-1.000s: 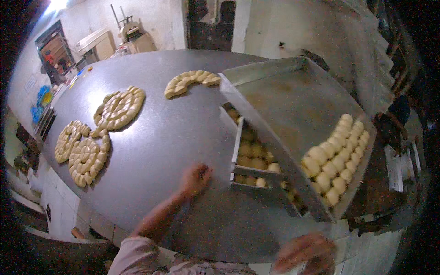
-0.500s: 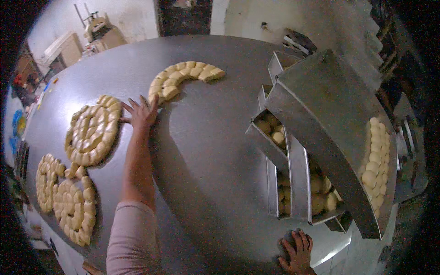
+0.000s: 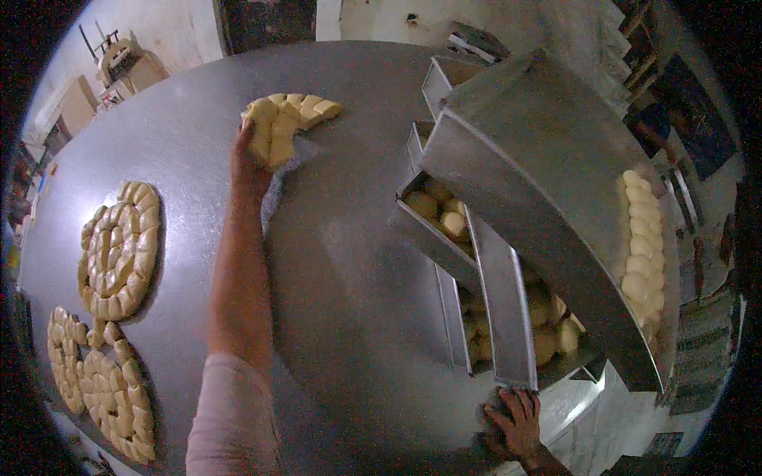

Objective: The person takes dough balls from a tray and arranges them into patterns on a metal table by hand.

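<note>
The left hand (image 3: 250, 163) gripped a curved row of dough pieces (image 3: 287, 120) near the desk's (image 3: 349, 317) far edge. The right hand (image 3: 516, 424) lay flat, holding nothing, at the near edge. Sliding gently would probably keep the pieces together.

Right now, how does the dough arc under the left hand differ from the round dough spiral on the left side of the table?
The dough arc is a short curved row of pieces, partly bunched together; the dough spiral is a full, flat round coil. The left hand rests on the arc's near end, while nothing touches the spiral. The arc lies far out on the metal table; the spiral lies nearer the left edge. Both are joined pale dough pieces.
</note>
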Demonstrator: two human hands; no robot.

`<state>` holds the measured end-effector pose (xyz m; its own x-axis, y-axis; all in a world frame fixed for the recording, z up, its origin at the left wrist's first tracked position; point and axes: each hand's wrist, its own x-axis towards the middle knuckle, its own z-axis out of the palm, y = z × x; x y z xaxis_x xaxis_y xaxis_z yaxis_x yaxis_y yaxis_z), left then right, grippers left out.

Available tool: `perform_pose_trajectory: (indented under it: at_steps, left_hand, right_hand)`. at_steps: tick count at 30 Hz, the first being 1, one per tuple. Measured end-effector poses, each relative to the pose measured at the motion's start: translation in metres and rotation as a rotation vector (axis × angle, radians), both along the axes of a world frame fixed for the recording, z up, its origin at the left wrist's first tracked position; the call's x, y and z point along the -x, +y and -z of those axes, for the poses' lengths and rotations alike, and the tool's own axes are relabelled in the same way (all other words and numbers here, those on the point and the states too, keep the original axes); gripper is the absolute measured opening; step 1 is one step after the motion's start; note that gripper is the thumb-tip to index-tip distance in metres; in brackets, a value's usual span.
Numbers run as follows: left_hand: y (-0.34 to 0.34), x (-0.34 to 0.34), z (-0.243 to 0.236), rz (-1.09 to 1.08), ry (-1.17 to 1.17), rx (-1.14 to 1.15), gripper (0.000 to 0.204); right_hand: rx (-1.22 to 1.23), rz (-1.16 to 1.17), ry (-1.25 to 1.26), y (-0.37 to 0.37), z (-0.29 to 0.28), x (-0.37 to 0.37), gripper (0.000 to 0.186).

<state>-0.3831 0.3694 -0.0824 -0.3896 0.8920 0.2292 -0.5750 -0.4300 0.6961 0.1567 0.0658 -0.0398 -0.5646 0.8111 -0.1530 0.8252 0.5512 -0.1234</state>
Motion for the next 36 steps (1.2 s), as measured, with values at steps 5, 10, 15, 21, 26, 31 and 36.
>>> perform_pose_trajectory:
  at_steps: [5, 10, 15, 21, 26, 31, 36]
  left_hand:
    - [-0.118, -0.009, -0.083, 0.034, 0.047, 0.113, 0.043]
    - [-0.236, -0.078, -0.190, -0.032, 0.647, 0.277, 0.070]
    - [-0.307, -0.155, -0.204, 0.477, 0.518, 0.071, 0.076]
    - [-0.361, -0.224, -0.076, 0.307, 1.152, 0.616, 0.049]
    - [-0.409, -0.192, -0.025, -0.032, 0.720, 0.844, 0.034]
    - [-0.495, -0.077, 0.012, -0.812, 0.761, 0.891, 0.033]
    - [-0.513, -0.115, -0.056, -0.578, 0.624, 0.711, 0.043]
  right_hand:
    - [-0.038, -0.028, 0.096, 0.001, -0.001, -0.003, 0.051]
    - [-0.044, -0.022, 0.088, -0.001, 0.004, -0.016, 0.056]
    - [-0.109, -0.059, 0.198, -0.004, -0.006, -0.012, 0.047]
    - [-0.054, -0.151, 0.374, -0.004, 0.010, -0.032, 0.042]
    - [-0.044, -0.181, 0.504, -0.005, 0.015, -0.046, 0.037]
    - [-0.014, -0.186, 0.552, -0.010, 0.007, -0.041, 0.030]
    - [0.269, 0.107, 0.832, 0.001, 0.008, -0.045, 0.025]
